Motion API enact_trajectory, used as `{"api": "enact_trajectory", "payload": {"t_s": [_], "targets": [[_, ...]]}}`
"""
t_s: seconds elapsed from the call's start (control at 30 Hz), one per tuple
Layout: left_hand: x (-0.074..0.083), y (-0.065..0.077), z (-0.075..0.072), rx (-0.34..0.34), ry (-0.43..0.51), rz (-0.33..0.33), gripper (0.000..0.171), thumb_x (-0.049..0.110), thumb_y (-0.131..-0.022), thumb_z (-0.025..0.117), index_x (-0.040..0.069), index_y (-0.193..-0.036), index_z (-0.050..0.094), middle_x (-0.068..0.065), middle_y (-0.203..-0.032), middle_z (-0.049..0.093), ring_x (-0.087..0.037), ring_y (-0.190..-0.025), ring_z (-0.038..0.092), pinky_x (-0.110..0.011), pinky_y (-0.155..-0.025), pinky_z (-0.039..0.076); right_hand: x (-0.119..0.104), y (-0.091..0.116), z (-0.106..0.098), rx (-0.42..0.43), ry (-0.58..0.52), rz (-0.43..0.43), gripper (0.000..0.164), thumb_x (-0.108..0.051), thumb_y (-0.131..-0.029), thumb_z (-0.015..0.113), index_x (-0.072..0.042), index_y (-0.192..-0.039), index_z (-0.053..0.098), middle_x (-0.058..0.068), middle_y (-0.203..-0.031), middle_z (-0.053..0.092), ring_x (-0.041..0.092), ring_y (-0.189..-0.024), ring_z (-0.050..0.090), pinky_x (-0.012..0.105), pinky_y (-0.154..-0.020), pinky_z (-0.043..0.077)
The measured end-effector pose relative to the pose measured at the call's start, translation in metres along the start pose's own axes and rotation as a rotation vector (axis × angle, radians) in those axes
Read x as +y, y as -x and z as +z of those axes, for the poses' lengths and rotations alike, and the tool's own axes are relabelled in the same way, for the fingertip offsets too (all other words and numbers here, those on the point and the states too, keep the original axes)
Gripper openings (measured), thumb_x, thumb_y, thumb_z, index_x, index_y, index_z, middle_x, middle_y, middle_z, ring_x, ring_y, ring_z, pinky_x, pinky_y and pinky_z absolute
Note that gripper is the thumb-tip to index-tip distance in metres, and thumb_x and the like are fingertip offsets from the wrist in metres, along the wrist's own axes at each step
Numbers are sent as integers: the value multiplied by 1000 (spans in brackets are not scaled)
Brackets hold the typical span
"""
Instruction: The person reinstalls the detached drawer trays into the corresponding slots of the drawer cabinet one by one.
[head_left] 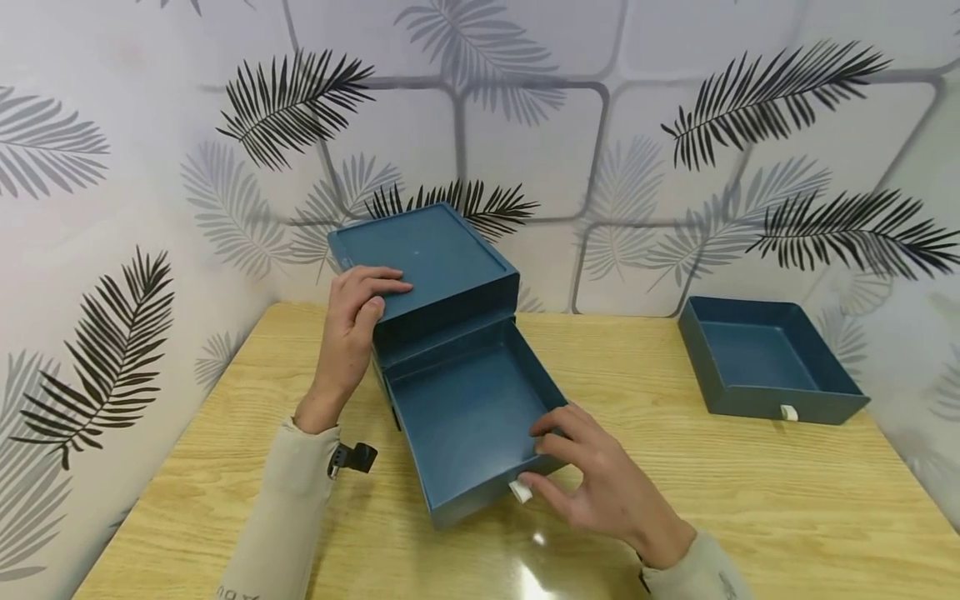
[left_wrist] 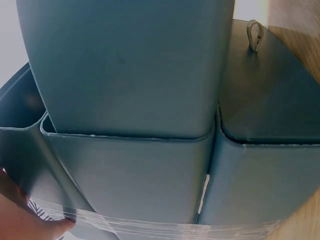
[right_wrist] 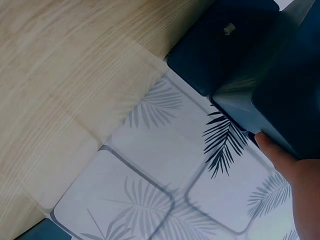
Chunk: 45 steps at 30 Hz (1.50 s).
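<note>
A dark blue drawer cabinet point(head_left: 427, 250) stands on the table, its top slot without a drawer. Below that slot, one drawer point(head_left: 465, 408) is pulled far out, with nothing inside it. My left hand point(head_left: 352, 325) rests on the left edge of the cabinet's top, fingers fairly straight. In the left wrist view its thumb point(left_wrist: 60, 227) lies against the cabinet's side. My right hand point(head_left: 600, 475) pinches the pulled-out drawer's front wall, fingers inside and thumb outside beside the white tab point(head_left: 521, 490). A lower drawer point(left_wrist: 270, 95) with a loop tab sits closed in the cabinet.
A second blue drawer point(head_left: 765, 350) with a white tab lies apart on the right of the wooden table point(head_left: 750, 483). Behind the table rises a leaf-patterned wall point(head_left: 525, 150). A black strap point(head_left: 354, 458) sticks out from the left sleeve point(head_left: 281, 508).
</note>
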<state>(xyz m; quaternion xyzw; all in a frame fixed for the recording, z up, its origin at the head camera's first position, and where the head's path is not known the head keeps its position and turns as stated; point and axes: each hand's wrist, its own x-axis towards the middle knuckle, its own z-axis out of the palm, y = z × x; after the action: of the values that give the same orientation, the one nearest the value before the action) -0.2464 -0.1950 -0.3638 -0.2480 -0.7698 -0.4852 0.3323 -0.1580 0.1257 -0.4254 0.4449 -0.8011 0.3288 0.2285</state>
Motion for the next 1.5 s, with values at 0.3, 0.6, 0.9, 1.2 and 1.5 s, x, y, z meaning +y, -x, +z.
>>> {"api": "enact_trajectory", "payload": {"t_s": [0.3,0.6,0.9,1.2,1.5], "targets": [[20,2,-3,-4,-4,-39,37,2,-98,35,-5,-111,69,-28,-128,58,-44,-131,37,-56,-118,18,5,-7,8,-60,24,116,14,-27,-86,76,-21,-92,65,7,-137,53,23,-125,50,44,-96,50],[22,2,-3,3,-10,-26,36,2,-97,36,-6,-110,69,-28,-126,59,-43,-130,39,-55,-117,20,10,-15,14,-67,15,205,15,-30,-88,74,-21,-93,63,9,-151,40,29,-138,41,50,-100,49],[21,2,-4,4,-19,-19,37,3,-98,35,-4,-110,70,-27,-126,59,-42,-131,39,-56,-116,20,14,-22,19,-10,-6,292,22,-30,-87,75,-18,-98,60,10,-159,29,32,-142,38,51,-102,49],[26,-3,0,-17,11,-31,35,0,-98,37,-6,-110,69,-28,-127,58,-43,-131,38,-55,-117,20,22,-25,25,69,-64,414,53,-27,-86,76,-10,-129,49,10,-162,20,31,-146,35,54,-107,46],[27,-2,-4,-9,0,-32,34,-1,-98,38,-6,-110,70,-28,-128,59,-44,-131,39,-55,-117,20,33,-37,43,70,-230,595,92,-30,-91,71,-15,-159,11,13,-157,34,29,-141,46,52,-113,41]]}}
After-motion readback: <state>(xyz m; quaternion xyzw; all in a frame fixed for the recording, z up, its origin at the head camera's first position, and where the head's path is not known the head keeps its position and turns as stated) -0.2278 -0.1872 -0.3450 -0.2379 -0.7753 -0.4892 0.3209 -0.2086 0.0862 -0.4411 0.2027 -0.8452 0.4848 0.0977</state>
